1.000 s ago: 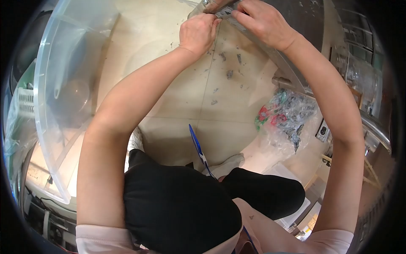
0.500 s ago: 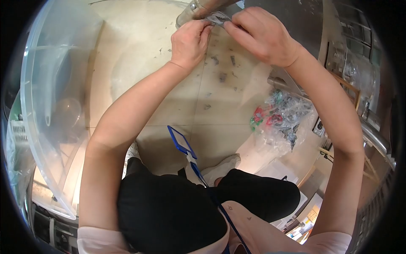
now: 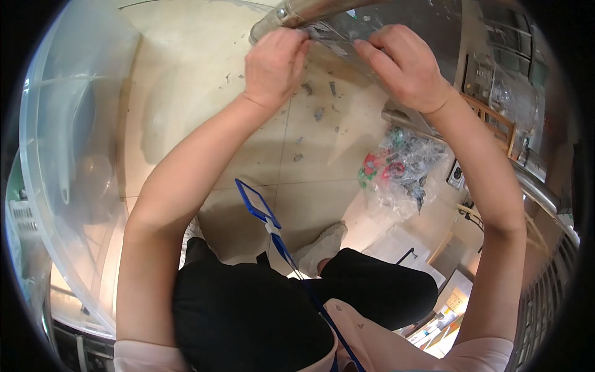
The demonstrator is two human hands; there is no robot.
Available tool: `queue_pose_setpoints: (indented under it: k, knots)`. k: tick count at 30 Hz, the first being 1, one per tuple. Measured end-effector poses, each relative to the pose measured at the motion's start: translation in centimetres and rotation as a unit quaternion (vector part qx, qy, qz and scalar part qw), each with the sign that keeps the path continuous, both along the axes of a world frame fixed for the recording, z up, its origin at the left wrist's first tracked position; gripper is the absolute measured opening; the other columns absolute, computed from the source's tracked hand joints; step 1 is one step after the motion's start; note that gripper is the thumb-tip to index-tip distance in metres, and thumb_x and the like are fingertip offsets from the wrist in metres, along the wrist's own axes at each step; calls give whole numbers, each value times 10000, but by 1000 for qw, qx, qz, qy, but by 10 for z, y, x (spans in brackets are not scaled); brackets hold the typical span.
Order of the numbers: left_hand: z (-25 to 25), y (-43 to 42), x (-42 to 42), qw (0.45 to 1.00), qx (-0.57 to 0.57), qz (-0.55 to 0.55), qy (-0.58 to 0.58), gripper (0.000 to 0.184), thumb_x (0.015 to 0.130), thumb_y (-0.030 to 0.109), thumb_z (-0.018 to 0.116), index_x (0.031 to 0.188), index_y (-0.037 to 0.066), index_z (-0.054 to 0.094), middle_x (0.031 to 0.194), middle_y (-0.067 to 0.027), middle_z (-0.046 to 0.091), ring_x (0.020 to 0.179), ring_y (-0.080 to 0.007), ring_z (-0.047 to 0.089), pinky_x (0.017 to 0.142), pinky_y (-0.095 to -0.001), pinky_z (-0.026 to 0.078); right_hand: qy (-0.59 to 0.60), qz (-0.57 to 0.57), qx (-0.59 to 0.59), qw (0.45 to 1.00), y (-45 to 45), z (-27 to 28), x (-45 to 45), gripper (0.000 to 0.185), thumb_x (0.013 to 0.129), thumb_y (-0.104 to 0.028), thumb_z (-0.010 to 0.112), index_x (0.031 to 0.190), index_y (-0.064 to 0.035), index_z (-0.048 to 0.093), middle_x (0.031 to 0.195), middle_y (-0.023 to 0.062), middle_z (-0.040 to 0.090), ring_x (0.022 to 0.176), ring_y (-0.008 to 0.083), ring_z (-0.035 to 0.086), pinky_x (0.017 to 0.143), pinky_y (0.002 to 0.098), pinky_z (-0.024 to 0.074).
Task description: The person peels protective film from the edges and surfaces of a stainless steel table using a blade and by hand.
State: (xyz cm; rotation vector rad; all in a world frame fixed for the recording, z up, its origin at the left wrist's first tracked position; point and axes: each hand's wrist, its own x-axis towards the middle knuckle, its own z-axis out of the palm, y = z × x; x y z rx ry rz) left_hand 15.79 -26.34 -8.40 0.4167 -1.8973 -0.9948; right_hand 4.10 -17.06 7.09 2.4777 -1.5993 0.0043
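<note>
Thin clear plastic film [image 3: 333, 38] with greyish crumpled shreds stretches between my hands at the top of the view. My left hand [image 3: 277, 67] is closed on its left end, just below the metal tube [image 3: 265, 28], and the fingertips are partly hidden. On the other side, my right hand [image 3: 406, 68] pinches the film between thumb and bent fingers, in front of a dark shiny panel [image 3: 434, 25]. A round screw head [image 3: 281, 12] shows on the tube.
Grey scraps [image 3: 319, 113] lie scattered over the tiled floor [image 3: 248, 155]. A clear plastic bag [image 3: 403, 170] with crumpled red, green and grey pieces rests at the right. A large translucent bin [image 3: 46, 167] stands on the left. A blue badge holder [image 3: 257, 203] hangs below my chest.
My right hand has moved right and slightly down, away from my left hand, widening the gap. More of the film now shows stretched between them. My left hand has barely shifted.
</note>
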Motion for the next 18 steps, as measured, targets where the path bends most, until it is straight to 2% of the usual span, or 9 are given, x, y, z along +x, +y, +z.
queue_pose_setpoints:
  k: [4,7,10,18]
  knots:
    - [9,-11,7,999,-25,40,-17,71,724,104,621,720,74,556,626,-61,541,554,-230,526,490,-312,411,8,10,-15,1000,-19,10,14,303,562,-43,548,858,14,579,737,94,506,638,223,516,531,287,431]
    - [2,-14,6,998,-50,36,-5,74,729,109,618,710,77,554,625,-59,543,551,-227,527,478,-312,408,38,1,-8,999,-24,12,11,272,613,-47,574,878,15,581,724,81,510,615,212,507,532,281,432]
    - [-1,-12,4,998,-44,39,-23,76,734,126,616,711,83,557,609,-61,543,542,-226,527,472,-312,406,10,29,-85,996,-33,2,4,191,612,-97,539,773,5,541,687,101,470,597,231,488,530,309,414]
    - [2,3,-2,996,56,56,-43,93,750,144,604,715,70,560,587,-75,551,521,-241,534,476,-319,418,-2,16,-120,993,-33,-7,13,212,588,-45,560,789,25,556,718,109,497,600,227,495,524,290,419]
